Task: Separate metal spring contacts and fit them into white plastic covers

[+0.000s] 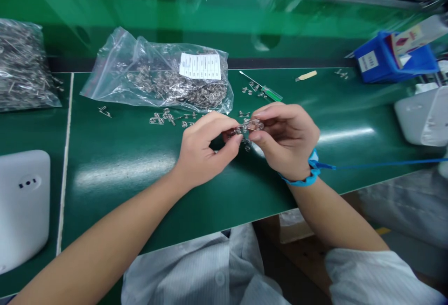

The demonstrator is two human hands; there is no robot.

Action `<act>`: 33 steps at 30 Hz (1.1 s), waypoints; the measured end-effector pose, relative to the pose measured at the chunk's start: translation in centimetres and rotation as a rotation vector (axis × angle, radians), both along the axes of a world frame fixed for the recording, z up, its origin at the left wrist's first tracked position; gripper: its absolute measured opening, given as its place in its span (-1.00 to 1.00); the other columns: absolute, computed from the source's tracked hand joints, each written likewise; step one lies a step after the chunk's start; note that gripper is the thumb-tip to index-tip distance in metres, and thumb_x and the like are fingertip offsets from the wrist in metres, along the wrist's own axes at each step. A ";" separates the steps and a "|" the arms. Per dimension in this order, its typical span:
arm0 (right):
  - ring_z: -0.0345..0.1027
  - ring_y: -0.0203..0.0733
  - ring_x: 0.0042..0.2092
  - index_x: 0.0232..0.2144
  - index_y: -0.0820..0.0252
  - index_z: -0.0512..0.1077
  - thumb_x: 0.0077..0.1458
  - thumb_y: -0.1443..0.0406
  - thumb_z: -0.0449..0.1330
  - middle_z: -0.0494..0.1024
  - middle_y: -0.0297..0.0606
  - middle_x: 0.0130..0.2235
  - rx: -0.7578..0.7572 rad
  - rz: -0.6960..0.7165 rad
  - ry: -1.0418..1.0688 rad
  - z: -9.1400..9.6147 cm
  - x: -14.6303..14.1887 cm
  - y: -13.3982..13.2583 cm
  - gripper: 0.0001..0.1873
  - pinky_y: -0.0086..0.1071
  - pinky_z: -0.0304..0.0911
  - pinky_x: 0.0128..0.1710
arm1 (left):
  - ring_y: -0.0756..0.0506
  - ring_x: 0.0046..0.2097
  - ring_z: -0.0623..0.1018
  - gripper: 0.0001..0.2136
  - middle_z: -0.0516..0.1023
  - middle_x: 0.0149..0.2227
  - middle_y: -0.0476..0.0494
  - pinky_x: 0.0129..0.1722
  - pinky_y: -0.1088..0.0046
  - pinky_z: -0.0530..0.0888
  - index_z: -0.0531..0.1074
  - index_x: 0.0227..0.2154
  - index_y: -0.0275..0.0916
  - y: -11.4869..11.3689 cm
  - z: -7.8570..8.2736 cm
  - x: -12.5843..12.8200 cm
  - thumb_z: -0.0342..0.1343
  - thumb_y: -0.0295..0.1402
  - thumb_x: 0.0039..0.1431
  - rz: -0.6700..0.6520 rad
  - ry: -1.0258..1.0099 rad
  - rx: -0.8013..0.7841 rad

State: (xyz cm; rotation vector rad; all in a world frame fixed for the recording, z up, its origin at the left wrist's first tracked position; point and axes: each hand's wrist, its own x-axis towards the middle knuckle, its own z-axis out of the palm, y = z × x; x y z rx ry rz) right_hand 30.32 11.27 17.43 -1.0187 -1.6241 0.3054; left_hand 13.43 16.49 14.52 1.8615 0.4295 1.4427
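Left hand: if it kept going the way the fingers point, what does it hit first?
The left hand points right, so first the small metal spring clips it pinches, then the right hand directly behind; depth looks level.

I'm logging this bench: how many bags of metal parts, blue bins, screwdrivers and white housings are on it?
Clear bags of metal parts: 2 (second at the left edge)
Blue bin: 1
Green-handled screwdriver: 1
White housings: 2 (other at right)
Total: 6

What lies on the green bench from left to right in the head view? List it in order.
White housing → bag of metal pins → clear bag of metal springs → left hand → right hand → blue wrist strap → blue bin → white casing.
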 end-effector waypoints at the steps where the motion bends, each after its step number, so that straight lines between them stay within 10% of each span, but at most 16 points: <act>1: 0.51 -0.25 -0.34 -0.14 0.06 0.53 0.08 0.32 0.43 0.58 -0.33 -0.30 0.010 -0.012 0.006 0.0 0.0 0.0 -0.72 -0.38 0.48 -0.45 | 0.01 -0.33 0.49 -0.97 0.55 -0.37 -0.06 -0.31 0.46 0.48 0.49 -0.28 -0.21 0.0 0.0 0.0 0.17 -0.45 0.24 -0.003 -0.012 -0.023; 14: 0.55 -0.19 -0.34 -0.33 0.07 0.53 0.12 0.38 0.36 0.63 -0.32 -0.36 0.131 -0.057 -0.252 0.0 0.4 0.1 -0.89 -0.30 0.50 -0.38 | 0.02 -0.38 0.47 -0.92 0.50 -0.42 -0.02 -0.35 0.47 0.43 0.47 -0.33 -0.22 0.1 0.1 -0.4 0.12 -0.39 0.29 -0.067 0.105 -0.170; 23: 0.45 -0.30 -0.43 -0.23 0.05 0.49 0.22 0.32 0.29 0.54 -0.30 -0.26 0.019 -0.146 0.016 -0.3 0.0 0.0 -0.93 -0.34 0.44 -0.49 | 0.03 -0.33 0.49 -0.89 0.51 -0.36 0.00 -0.28 0.46 0.45 0.47 -0.23 -0.20 0.1 -0.3 0.1 0.24 -0.43 0.18 -0.212 -0.016 -0.341; 29: 0.47 -0.06 -0.03 0.23 -0.05 0.31 0.05 0.10 0.43 0.43 -0.14 0.09 -0.134 0.064 -0.151 -0.9 0.3 0.1 -0.27 -0.14 0.55 -0.13 | 0.03 -0.31 0.53 -0.84 0.48 -0.34 -0.01 -0.28 0.48 0.50 0.34 -0.29 -0.19 -0.1 -0.4 0.2 0.24 -0.33 0.23 -0.317 -0.127 -0.577; 33: 0.53 -0.11 -0.11 0.20 -0.10 0.35 0.11 0.21 0.40 0.56 -0.26 -0.06 -0.133 -0.021 -0.127 -1.4 0.4 -0.1 -0.37 -0.18 0.55 -0.10 | 0.06 -0.39 0.50 -0.77 0.43 -0.40 0.04 -0.38 0.53 0.48 0.28 -0.35 -0.17 0.0 -0.4 0.2 0.26 -0.31 0.21 -0.254 -0.136 -0.579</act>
